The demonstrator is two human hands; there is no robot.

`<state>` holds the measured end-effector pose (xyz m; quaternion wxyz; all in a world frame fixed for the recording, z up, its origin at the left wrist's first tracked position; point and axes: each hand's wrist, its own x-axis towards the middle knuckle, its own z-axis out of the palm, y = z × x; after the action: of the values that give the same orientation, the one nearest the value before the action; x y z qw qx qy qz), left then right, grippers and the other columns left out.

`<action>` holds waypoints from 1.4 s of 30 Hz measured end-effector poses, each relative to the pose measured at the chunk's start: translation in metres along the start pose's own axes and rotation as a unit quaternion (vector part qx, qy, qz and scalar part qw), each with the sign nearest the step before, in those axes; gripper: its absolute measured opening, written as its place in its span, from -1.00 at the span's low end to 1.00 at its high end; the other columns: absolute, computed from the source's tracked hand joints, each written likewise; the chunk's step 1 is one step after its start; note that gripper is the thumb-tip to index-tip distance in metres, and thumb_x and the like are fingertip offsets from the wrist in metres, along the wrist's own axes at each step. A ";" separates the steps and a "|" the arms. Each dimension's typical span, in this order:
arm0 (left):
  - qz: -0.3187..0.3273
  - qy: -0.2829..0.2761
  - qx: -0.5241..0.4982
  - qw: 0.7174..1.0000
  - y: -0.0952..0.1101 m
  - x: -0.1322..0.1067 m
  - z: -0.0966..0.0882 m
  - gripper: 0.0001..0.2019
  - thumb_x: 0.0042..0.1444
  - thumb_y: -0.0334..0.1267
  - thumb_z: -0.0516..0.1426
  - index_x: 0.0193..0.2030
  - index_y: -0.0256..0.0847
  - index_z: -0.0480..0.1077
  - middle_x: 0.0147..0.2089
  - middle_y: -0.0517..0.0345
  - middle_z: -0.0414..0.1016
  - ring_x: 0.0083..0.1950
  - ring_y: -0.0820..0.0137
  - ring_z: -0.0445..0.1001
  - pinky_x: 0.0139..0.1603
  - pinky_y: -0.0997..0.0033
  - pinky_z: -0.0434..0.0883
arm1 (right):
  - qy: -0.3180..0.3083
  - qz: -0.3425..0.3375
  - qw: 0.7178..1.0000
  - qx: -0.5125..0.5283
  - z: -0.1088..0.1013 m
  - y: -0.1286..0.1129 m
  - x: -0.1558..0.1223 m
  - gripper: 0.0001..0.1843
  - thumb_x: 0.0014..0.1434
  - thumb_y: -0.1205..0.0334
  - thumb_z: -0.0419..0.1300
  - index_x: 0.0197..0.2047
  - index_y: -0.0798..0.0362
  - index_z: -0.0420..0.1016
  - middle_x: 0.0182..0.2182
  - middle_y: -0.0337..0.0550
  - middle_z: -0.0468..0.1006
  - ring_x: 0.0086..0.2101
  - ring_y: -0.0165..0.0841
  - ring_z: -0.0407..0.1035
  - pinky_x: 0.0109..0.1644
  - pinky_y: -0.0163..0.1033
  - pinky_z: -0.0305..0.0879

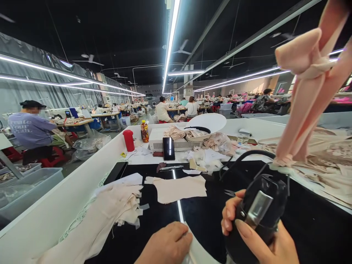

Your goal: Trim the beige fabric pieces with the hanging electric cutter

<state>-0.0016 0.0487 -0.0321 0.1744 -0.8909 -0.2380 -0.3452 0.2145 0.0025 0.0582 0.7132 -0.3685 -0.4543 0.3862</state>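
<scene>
We see R hand [255,234] wrapped around a black handheld tool [258,212] w/ metal plate, thumb across its front, low right over the black tabletop [316,227]. Pink fabric strip [305,95] hangs knotted from above, its lower end at the tool's top. L hand [167,245] lies knuckles-up, fingers curled, on the bottom edge by a white piece; whether it grips anything we can't tell. Cut beige pieces [178,189] lie in front, a fabric pile [110,216] to the left, red cup [128,140] further back
</scene>
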 end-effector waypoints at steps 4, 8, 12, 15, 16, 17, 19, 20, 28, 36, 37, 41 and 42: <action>-0.003 0.006 0.003 1.000 0.002 0.005 -0.006 -0.61 0.58 -0.31 -0.18 -0.06 -0.25 0.46 -0.18 0.13 0.62 -0.14 0.46 0.68 -0.02 0.56 0.61 | 0.019 -0.032 0.999 0.014 0.012 0.006 0.018 -0.59 0.22 -0.02 0.47 0.02 -0.16 0.43 -0.34 -0.29 0.55 -0.46 -0.38 0.46 -0.33 -0.28 0.50; 0.009 0.002 0.000 1.000 0.001 0.005 -0.008 -0.58 0.58 -0.31 -0.22 -0.03 -0.27 0.46 -0.16 0.09 0.63 -0.11 0.45 0.69 0.01 0.55 0.60 | -0.006 -0.056 0.998 0.015 0.029 0.017 0.034 -0.63 0.25 0.02 0.45 0.00 -0.14 0.42 -0.35 -0.31 0.56 -0.48 -0.39 0.45 -0.38 -0.27 0.49; 0.015 -0.030 -0.009 0.999 -0.003 -0.001 -0.007 -0.59 0.57 -0.34 -0.22 0.02 -0.28 0.45 -0.09 0.04 0.64 -0.04 0.40 0.69 0.08 0.52 0.58 | 0.000 -0.046 0.998 0.043 0.046 0.027 0.042 -0.62 0.20 0.08 0.46 -0.02 -0.12 0.42 -0.36 -0.35 0.57 -0.50 -0.43 0.44 -0.39 -0.31 0.48; 0.007 -0.094 -0.030 0.995 -0.005 -0.007 -0.006 -0.67 0.53 -0.38 -0.16 0.13 -0.30 0.41 0.01 -0.02 0.63 0.08 0.34 0.65 0.18 0.46 0.55 | -0.006 -0.035 0.998 0.051 0.057 0.032 0.044 -0.63 0.18 0.10 0.46 -0.04 -0.11 0.42 -0.36 -0.37 0.57 -0.49 -0.44 0.43 -0.37 -0.31 0.51; 0.002 -0.113 -0.039 0.993 -0.006 -0.009 -0.006 -0.69 0.52 -0.40 -0.13 0.16 -0.30 0.39 0.03 -0.03 0.62 0.11 0.32 0.64 0.20 0.45 0.54 | -0.006 -0.035 0.998 0.049 0.059 0.032 0.045 -0.63 0.17 0.10 0.45 -0.04 -0.10 0.42 -0.37 -0.37 0.57 -0.49 -0.44 0.43 -0.37 -0.30 0.52; -0.003 -0.127 -0.048 0.991 -0.006 -0.010 -0.007 -0.71 0.50 -0.41 -0.09 0.18 -0.31 0.38 0.06 -0.05 0.61 0.13 0.31 0.63 0.22 0.44 0.53 | -0.004 -0.036 0.998 0.044 0.061 0.033 0.045 -0.63 0.16 0.10 0.45 -0.05 -0.10 0.42 -0.38 -0.37 0.56 -0.49 -0.44 0.42 -0.38 -0.30 0.52; -0.011 -0.147 -0.064 0.987 -0.007 -0.012 -0.007 -0.72 0.46 -0.44 -0.04 0.21 -0.30 0.36 0.08 -0.06 0.59 0.16 0.29 0.61 0.26 0.41 0.51 | -0.001 -0.041 0.999 0.034 0.063 0.034 0.045 -0.63 0.15 0.11 0.45 -0.05 -0.08 0.43 -0.38 -0.35 0.56 -0.50 -0.43 0.41 -0.39 -0.29 0.52; -0.015 -0.154 -0.071 0.985 -0.006 -0.013 -0.008 -0.72 0.45 -0.46 -0.02 0.21 -0.30 0.36 0.09 -0.07 0.59 0.17 0.29 0.60 0.27 0.40 0.50 | -0.001 -0.043 0.999 0.031 0.064 0.034 0.044 -0.63 0.15 0.11 0.44 -0.05 -0.08 0.43 -0.38 -0.34 0.56 -0.50 -0.43 0.41 -0.39 -0.29 0.51; -0.027 -0.163 -0.081 0.983 -0.004 -0.015 -0.008 -0.70 0.45 -0.47 -0.03 0.22 -0.29 0.34 0.09 -0.07 0.59 0.18 0.28 0.60 0.27 0.37 0.50 | -0.006 -0.050 0.998 0.023 0.064 0.037 0.043 -0.67 0.14 0.14 0.42 -0.09 -0.07 0.41 -0.40 -0.34 0.54 -0.52 -0.42 0.40 -0.41 -0.28 0.47; -0.030 -0.125 -0.093 0.987 -0.005 -0.013 -0.011 -0.69 0.43 -0.43 0.01 0.23 -0.23 0.40 0.11 -0.07 0.62 0.16 0.24 0.63 0.19 0.36 0.57 | -0.004 -0.039 0.999 0.021 0.062 0.033 0.040 -0.69 0.17 0.15 0.40 -0.09 -0.06 0.40 -0.39 -0.35 0.55 -0.50 -0.41 0.41 -0.41 -0.27 0.49; -0.031 -0.124 -0.096 0.987 -0.005 -0.014 -0.012 -0.68 0.42 -0.42 0.03 0.24 -0.21 0.40 0.14 -0.07 0.62 0.18 0.24 0.62 0.19 0.35 0.57 | -0.003 -0.039 0.999 0.029 0.061 0.031 0.040 -0.67 0.16 0.16 0.41 -0.08 -0.06 0.40 -0.39 -0.35 0.55 -0.50 -0.42 0.41 -0.41 -0.27 0.50; -0.030 -0.132 -0.088 0.987 -0.006 -0.020 -0.010 -0.68 0.41 -0.38 0.09 0.25 -0.15 0.40 0.20 -0.06 0.61 0.21 0.22 0.61 0.20 0.31 0.56 | -0.005 -0.039 0.998 0.052 0.057 0.028 0.038 -0.64 0.15 0.18 0.43 -0.04 -0.09 0.40 -0.39 -0.38 0.55 -0.50 -0.44 0.41 -0.42 -0.31 0.52; -0.029 -0.139 -0.080 0.987 -0.007 -0.021 -0.010 -0.68 0.41 -0.37 0.09 0.25 -0.15 0.40 0.20 -0.07 0.60 0.21 0.21 0.61 0.20 0.30 0.56 | -0.007 -0.037 0.998 0.053 0.057 0.028 0.037 -0.63 0.16 0.18 0.43 -0.03 -0.09 0.40 -0.39 -0.38 0.55 -0.50 -0.44 0.41 -0.41 -0.32 0.53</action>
<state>-0.0241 0.0433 -0.0390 0.0574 -0.9342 -0.2570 -0.2405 0.1663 0.0571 0.0650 0.7425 -0.3102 -0.4513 0.3858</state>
